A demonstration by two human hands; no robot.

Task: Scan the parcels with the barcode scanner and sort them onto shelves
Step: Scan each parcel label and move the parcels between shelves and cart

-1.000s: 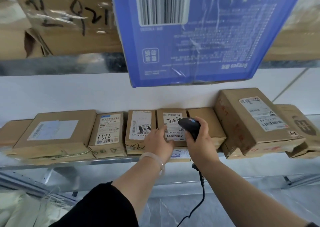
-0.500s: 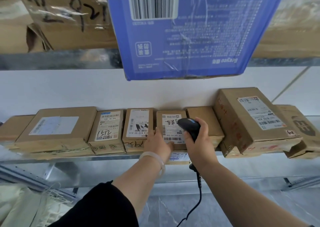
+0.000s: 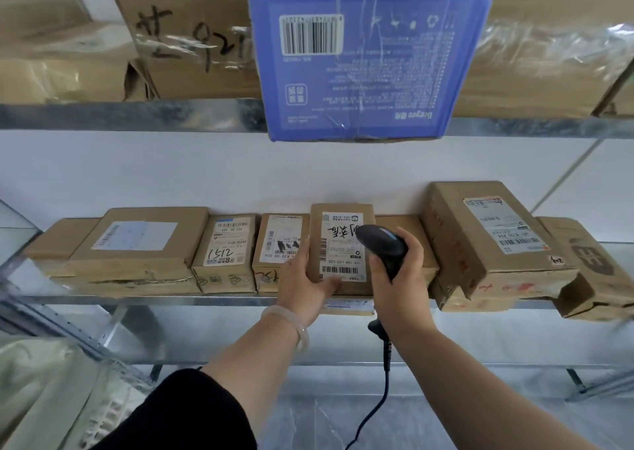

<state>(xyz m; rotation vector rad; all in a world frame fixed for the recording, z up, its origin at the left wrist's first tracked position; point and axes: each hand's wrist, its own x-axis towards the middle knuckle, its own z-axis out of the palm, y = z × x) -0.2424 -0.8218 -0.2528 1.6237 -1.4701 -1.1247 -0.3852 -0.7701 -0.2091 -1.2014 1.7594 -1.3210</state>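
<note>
— Where is the parcel (image 3: 338, 240)?
— On the middle shelf (image 3: 137, 300), in the row, standing higher than the other parcels (image 3: 223, 254). The left hand (image 3: 302, 278) grasps its left edge with curled fingers.
— And the right hand (image 3: 399, 278)?
— Its fingers are clenched round the barcode scanner (image 3: 380, 243), just over the label (image 3: 338, 254).

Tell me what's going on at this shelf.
A person is scanning parcels at a metal shelf. The left hand holds a small parcel propped up at the shelf's front, label facing out. The right hand grips a black corded barcode scanner, its head over that label. Other parcels lie in a row on both sides, and a blue box overhangs from the shelf above.
</note>
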